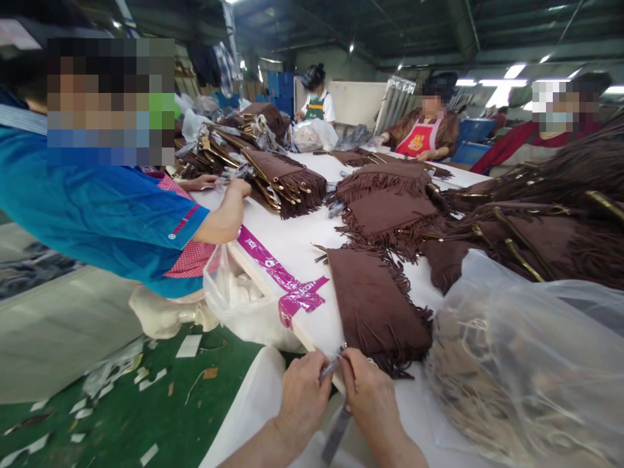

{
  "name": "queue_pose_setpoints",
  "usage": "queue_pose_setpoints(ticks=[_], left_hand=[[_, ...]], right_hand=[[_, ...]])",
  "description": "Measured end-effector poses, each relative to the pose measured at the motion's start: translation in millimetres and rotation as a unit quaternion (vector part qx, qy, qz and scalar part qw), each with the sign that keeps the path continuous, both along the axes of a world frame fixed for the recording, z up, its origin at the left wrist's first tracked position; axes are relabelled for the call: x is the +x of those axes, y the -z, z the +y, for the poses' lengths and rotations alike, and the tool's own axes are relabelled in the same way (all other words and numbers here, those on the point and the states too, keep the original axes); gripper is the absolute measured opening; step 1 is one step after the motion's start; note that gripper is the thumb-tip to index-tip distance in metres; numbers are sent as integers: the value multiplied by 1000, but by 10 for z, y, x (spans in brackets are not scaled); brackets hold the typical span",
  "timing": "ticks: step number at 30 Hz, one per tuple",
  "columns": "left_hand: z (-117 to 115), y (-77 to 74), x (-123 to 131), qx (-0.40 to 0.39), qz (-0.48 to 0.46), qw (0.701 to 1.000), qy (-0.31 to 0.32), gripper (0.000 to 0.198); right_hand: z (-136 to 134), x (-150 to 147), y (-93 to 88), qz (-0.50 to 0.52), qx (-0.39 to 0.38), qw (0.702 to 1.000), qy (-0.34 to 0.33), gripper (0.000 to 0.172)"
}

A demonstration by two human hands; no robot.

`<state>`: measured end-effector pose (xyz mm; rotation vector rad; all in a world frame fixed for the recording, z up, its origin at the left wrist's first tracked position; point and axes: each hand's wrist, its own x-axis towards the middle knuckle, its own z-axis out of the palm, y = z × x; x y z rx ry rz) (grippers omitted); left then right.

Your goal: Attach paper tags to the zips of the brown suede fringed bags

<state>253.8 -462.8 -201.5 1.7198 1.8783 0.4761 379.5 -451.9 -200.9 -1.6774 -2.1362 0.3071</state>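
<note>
A brown fringed bag (377, 302) lies flat on the white tabletop, one corner at the near edge. My left hand (303, 388) is closed in a pinch just beyond that corner, on a thin grey strip (336, 437). Fingertips of my right hand (366, 389) pinch the same strip right at the bag's corner, where a small metal fitting shows. One end of the strip hangs down below my hands. The exact spot where the strip meets the bag is hidden by my fingers.
Purple tape (275, 270) runs along the table edge. A clear plastic sack (517, 364) stands at the right, and a plastic bag (244, 302) hangs at the left. Brown fringed bags (390, 214) are piled beyond. A co-worker in blue (121, 221) works at the left; others stand across the table.
</note>
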Motion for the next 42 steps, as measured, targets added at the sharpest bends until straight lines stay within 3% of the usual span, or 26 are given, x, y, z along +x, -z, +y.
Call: queue_pose_setpoints(ticks=[8,13,21,31,38,42], left_hand=[[19,31,-94,28,-22,999,3,11],[19,41,-86,20,-37,999,-1,11],[23,43,-104,8,-66,998,-7,9],[42,-5,-140,10,-57,998,33,10],[175,27,-233,-64,-167,983,-38,7],[197,-12,-234,9,-68,997,17,16]], right_hand=[[145,34,-91,124,-124,982,70,29],[98,-47,-97,68,-152,984,57,22],[108,-89,-74,-24,-95,993,57,15],[158,-43,11,-39,-36,998,22,26],[308,174,-106,54,-36,996,61,28],[201,129,-119,167,-81,980,69,31]])
